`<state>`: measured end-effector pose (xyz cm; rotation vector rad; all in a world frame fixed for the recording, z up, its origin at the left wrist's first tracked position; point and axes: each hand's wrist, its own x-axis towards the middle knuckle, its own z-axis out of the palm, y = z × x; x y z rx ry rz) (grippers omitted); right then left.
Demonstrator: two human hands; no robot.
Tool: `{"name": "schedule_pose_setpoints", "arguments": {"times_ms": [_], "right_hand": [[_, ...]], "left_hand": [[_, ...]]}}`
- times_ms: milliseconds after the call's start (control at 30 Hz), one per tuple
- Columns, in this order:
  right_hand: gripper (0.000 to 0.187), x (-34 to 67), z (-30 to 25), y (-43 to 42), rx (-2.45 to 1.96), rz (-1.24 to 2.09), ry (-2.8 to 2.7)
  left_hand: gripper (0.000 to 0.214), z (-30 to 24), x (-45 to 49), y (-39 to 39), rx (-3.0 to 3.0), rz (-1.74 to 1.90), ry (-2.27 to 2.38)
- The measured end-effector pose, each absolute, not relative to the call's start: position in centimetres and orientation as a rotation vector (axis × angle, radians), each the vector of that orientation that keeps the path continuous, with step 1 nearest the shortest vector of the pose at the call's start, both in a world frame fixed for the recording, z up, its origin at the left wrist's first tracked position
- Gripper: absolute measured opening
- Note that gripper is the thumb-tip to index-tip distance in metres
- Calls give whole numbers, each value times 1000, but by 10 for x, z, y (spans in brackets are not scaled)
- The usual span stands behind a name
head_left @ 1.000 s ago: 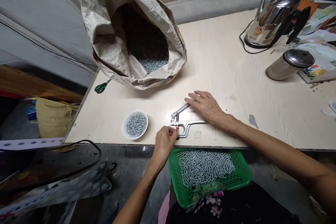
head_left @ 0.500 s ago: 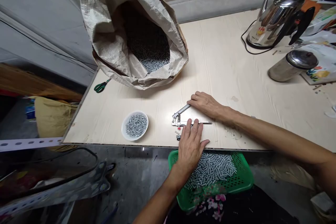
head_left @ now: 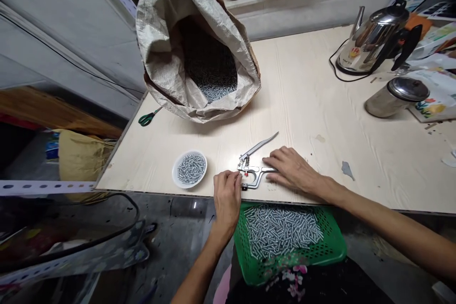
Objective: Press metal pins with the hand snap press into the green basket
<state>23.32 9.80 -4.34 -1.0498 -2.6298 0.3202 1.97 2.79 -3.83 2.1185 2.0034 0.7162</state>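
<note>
pliers [head_left: 257, 178] lie spread between left hand [head_left: 228, 197] and right hand [head_left: 294, 170].

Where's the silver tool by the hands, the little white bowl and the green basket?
Silver tool [head_left: 258, 177]: head view, on its curved frame.
White bowl [head_left: 175, 172]: head view, on its left rim.
Green basket [head_left: 332, 240]: head view, on its right side wall.

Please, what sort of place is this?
Probably a small home workshop: an open sack of metal parts and a pliers-like tool share the table with a kettle.
</note>
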Motion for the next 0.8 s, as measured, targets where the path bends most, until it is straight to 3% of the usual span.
{"name": "schedule_pose_setpoints", "arguments": {"times_ms": [167, 500, 633, 800], "right_hand": [[19, 230, -70, 85, -1105, 261, -2545], [22, 230, -93, 90, -1018, 282, -2429], [23, 229, -98, 90, -1020, 235, -2427], [24, 227, -97, 90, -1017, 193, -2411]], "left_hand": [[18, -41, 10, 44, 2163, 458, 1960], [19, -4, 22, -10, 2200, 498, 1733], [23, 7, -30, 15, 2267, 499, 2165], [27, 8, -95, 70, 2334, -82, 2360]]}}
